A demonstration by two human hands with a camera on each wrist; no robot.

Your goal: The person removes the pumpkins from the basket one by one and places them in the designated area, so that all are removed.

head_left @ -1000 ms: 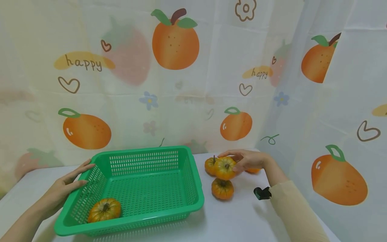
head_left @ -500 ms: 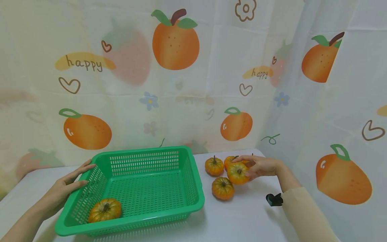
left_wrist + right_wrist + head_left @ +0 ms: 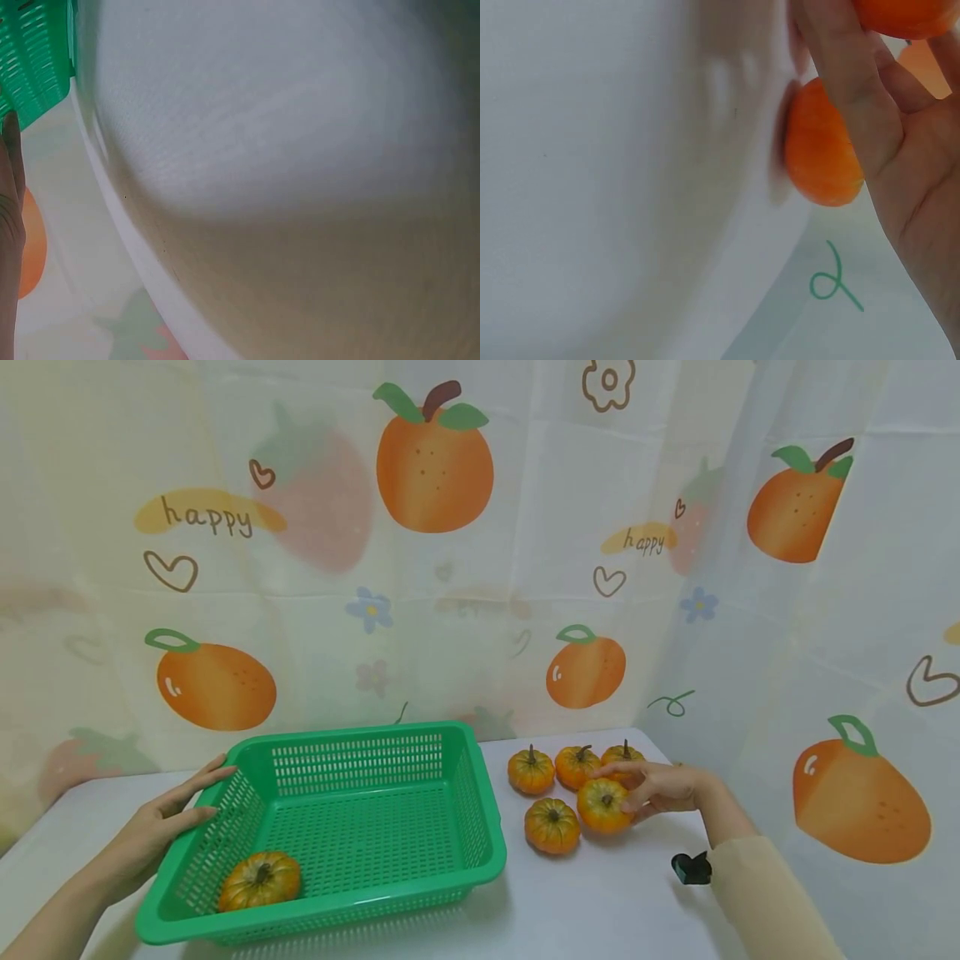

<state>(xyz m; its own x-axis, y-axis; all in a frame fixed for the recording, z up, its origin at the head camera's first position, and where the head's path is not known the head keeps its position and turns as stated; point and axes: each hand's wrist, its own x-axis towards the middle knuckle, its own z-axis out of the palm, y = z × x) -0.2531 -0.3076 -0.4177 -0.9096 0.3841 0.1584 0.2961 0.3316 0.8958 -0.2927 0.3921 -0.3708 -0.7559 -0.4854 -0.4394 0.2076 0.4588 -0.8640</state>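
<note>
In the head view, my left hand [image 3: 153,835] rests on the left rim of a green plastic basket [image 3: 367,902], its fingers fairly straight. One small orange pumpkin [image 3: 260,881] lies in the basket's near left corner. To the right of the basket, my right hand [image 3: 660,789] pinches another small pumpkin [image 3: 604,806] between thumb and fingers; whether it touches the table is hard to tell. Around it sit more pumpkins: one at the near left [image 3: 552,827] and several behind. In the right wrist view, the held pumpkin [image 3: 911,13] shows at the top edge.
The white table [image 3: 570,910] carries everything. A printed curtain [image 3: 480,568] with fruit drawings hangs right behind it and along the right side. A small black object [image 3: 692,867] is at my right wrist by the cuff.
My right hand has moved right and toward me with the pumpkin, from over the group to its near right side. Pumpkins behind have come into view. The left hand has stayed put.
</note>
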